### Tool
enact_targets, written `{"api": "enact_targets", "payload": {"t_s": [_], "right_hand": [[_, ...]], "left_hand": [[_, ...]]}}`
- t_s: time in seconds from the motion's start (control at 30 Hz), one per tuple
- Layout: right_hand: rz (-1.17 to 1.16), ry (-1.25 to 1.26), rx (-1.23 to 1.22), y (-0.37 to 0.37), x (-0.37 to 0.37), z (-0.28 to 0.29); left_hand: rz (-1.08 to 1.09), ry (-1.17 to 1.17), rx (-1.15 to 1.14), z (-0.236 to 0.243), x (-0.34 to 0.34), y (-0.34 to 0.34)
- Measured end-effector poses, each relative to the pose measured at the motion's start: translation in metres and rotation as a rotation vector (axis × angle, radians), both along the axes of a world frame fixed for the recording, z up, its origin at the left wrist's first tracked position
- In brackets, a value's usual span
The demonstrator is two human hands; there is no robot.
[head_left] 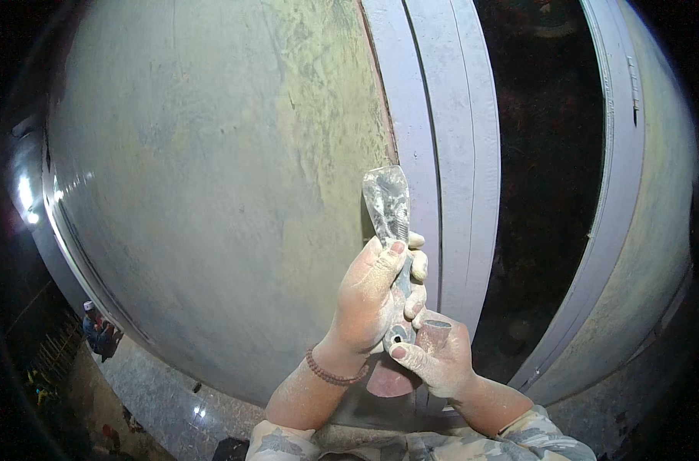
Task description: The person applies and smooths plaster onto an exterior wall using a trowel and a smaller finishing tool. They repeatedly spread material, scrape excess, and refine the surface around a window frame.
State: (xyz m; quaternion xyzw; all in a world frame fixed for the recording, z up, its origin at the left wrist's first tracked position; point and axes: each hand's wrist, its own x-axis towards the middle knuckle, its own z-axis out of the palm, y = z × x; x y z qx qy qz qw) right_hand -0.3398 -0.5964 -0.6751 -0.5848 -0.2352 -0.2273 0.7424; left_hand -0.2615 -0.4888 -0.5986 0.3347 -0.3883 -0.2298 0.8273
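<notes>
A putty knife (388,201) points up in front of the wall, its blade smeared with pale filler. My left hand (368,296) is closed round its dark handle, thumb near the base of the blade. The handle's holed lower end lies beside my right thumb. In my right hand (447,365) is a reddish-brown sheet that looks like sandpaper (391,380), curled, with a rolled end (434,332) above the thumb. Its middle is hidden by the hand. Pale dust coats the fingers of both hands. The blade tip is close to the wall's edge beside the frame; contact cannot be told.
A patchy grey-green plastered wall (203,169) fills the left. Right of it stand a pale lilac door frame (461,154), a dark opening (545,169) and another jamb (622,138). Far left, a person (99,330) in a white cap is low beside the wall on the tiled floor (180,396).
</notes>
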Motion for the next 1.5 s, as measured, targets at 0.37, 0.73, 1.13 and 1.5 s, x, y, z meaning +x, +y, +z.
{"api": "enact_targets", "payload": {"t_s": [0.37,0.73,1.13,1.5], "right_hand": [[0.128,0.031,0.17,0.006,-0.002,0.01],[0.099,0.056,0.217,0.007,0.002,0.008],[0.052,0.047,0.094,0.018,0.008,0.014],[0.004,0.029,0.081,0.014,0.027,0.016]], "left_hand": [[-0.022,0.064,0.018,0.015,-0.002,0.0],[-0.007,0.034,-0.025,0.013,0.004,-0.004],[-0.06,0.088,-0.016,0.019,0.013,0.008],[0.022,-0.048,0.005,0.032,0.028,0.009]]}}
